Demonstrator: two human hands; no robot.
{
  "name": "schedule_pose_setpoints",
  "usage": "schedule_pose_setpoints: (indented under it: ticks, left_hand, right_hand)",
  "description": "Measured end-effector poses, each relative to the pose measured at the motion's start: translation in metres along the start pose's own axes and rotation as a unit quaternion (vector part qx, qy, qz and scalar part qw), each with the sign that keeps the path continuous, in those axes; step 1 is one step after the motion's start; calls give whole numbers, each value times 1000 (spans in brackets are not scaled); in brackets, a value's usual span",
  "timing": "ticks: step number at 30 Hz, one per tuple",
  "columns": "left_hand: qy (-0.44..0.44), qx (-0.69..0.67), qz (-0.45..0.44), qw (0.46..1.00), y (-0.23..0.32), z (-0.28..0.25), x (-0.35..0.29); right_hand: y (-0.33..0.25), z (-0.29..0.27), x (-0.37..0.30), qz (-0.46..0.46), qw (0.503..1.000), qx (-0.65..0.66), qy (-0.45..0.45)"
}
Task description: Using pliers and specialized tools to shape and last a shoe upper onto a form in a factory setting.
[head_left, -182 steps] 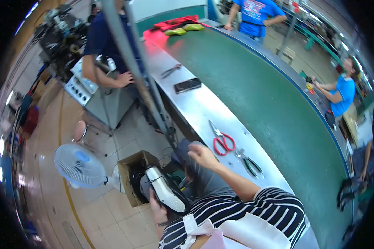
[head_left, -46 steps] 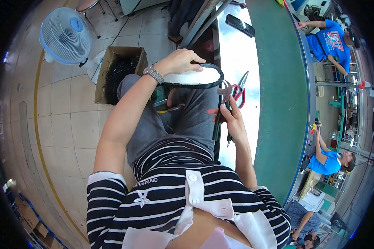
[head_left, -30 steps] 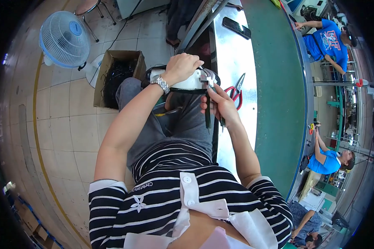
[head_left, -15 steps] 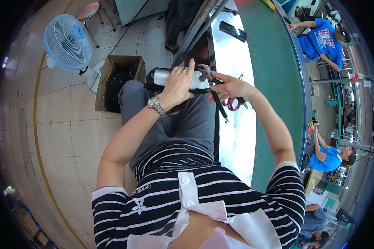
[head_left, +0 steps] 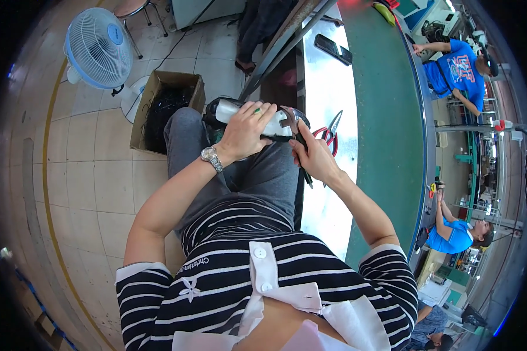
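A black shoe with a white, sole-shaped surface (head_left: 225,110) rests across my lap, near the metal table. My left hand (head_left: 249,131) lies over its middle, fingers wrapped across the white part and thumb along the near side. In my right hand (head_left: 319,157) are pincers (head_left: 291,119) with black handles. Their jaws sit at the right end of the shoe, touching its edge; whether they bite on material is too small to tell. Just right of that hand, red-handled scissors (head_left: 334,126) lie on the table.
A cardboard box (head_left: 139,120) full of black scraps stands on the floor left of my knee, beside a fan (head_left: 99,50). A phone (head_left: 332,49) lies on the metal table (head_left: 328,205), which borders a green conveyor belt (head_left: 389,164). Other people work beyond it.
My right hand has closed in on the pincers' handles and moved slightly left and down. The pincers have turned at the shoe's end. My left hand's fingers now lie flatter over the shoe.
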State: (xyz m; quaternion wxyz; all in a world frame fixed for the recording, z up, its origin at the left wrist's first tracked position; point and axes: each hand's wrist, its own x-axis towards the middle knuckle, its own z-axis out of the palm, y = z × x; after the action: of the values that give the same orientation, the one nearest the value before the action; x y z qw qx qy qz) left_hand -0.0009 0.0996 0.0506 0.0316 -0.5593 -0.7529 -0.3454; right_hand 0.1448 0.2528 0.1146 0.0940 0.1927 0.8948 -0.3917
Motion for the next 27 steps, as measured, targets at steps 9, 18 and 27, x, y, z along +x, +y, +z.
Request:
schedule_pose_setpoints:
  ticks: [9,18,27]
  left_hand:
    - [18,125,78,989,-16,15,-3]
    - [35,168,68,983,-14,25,-5]
    - [30,164,46,985,-12,25,-6]
  right_hand:
    - [-50,-59,17,-30,984,-175,-31]
    - [-29,-42,39,32,998,-43,-11]
    - [-32,-34,41,42,995,-85,35]
